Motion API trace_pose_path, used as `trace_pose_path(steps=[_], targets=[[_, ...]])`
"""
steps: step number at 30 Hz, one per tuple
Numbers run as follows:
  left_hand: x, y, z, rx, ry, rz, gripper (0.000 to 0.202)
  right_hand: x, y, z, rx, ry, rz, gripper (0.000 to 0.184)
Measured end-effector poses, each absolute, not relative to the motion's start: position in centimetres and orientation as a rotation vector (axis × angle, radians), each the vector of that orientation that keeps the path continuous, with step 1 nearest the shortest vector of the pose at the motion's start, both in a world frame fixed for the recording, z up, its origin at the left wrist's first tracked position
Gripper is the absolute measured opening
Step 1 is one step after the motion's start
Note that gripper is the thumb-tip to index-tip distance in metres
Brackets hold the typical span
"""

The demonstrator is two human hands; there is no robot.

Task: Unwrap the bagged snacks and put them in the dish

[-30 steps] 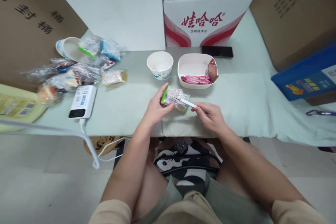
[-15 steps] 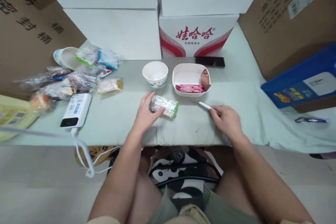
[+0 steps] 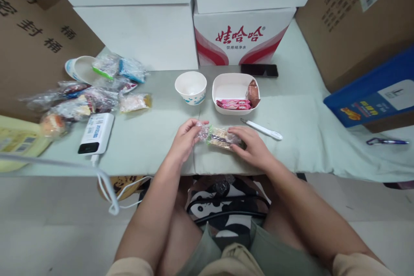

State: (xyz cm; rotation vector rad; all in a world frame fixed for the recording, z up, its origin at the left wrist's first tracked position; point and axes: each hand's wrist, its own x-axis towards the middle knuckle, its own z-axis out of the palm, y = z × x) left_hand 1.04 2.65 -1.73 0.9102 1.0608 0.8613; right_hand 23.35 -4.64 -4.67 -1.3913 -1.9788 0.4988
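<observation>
A clear-wrapped snack [image 3: 220, 139] with a green-edged wrapper lies low over the table between my two hands; inside show pale, grainy pieces with a dark layer. My left hand [image 3: 187, 137] pinches the crinkled left end of the wrapper. Around the right end of the snack curl the fingers of my right hand [image 3: 254, 144], hiding part of it. Just beyond that hand rests a white craft knife [image 3: 263, 130], its metal tip pointing left. Behind are a white paper bowl [image 3: 190, 90] and a white rectangular tub [image 3: 229, 81] holding pink packets [image 3: 234, 104] and a brown packet [image 3: 253, 93].
Several wrapped snacks [image 3: 93, 99] and a tipped paper bowl [image 3: 79, 69] crowd the left, by a white power bank [image 3: 96, 133] with a cable. A phone [image 3: 259, 70] lies before the white carton [image 3: 242, 36]. At right are a blue package [image 3: 371, 99] and a pen [image 3: 387, 141].
My right hand has let go of the craft knife, now lying on the table, and taken the snack's right end. My left hand has shifted to the wrapper's left end. The snack has turned and moved right.
</observation>
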Motion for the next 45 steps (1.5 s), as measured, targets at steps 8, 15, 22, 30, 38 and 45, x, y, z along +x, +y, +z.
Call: trace_pose_path(steps=[8, 15, 22, 30, 38, 45], targets=[[-0.8, 3.6, -2.4, 1.021, 1.264, 0.917, 0.015, 23.5, -4.2, -4.1, -1.559, -1.743, 0.437, 0.008], [-0.8, 3.3, -2.4, 1.257, 1.287, 0.879, 0.033, 21.9, -4.4, -4.0, -1.529, -1.829, 0.394, 0.030], [-0.8, 3.6, -2.9, 1.440, 1.350, 0.902, 0.013, 24.5, -4.8, -4.0, -1.694, -1.405, 0.391, 0.029], [-0.8, 3.6, -2.8, 1.655, 1.351, 0.914, 0.030, 26.5, -5.3, -4.4, -1.801, -1.676, 0.104, 0.057], [-0.3, 3.1, -2.5, 1.964, 1.191, 0.987, 0.020, 25.8, -5.0, -3.7, -1.816, -1.845, 0.174, 0.032], [-2.4, 0.0, -0.2, 2.206, 1.065, 0.983, 0.011, 25.1, -7.0, -2.0, -1.630, -2.023, 0.009, 0.014]])
